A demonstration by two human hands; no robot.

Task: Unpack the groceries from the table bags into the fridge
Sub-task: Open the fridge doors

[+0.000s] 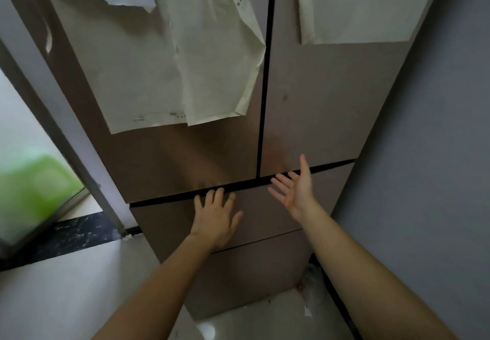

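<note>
The fridge point(318, 101) fills the middle of the frame, doors shut, with the left hand point(216, 217) spread flat at the seam under the upper door and the right hand point(295, 188) wide and empty, likely to pull it open.

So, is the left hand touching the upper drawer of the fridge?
Touching. The head view shows the left hand spread flat against the upper drawer front, its fingertips reaching the dark seam below the left door.
</note>
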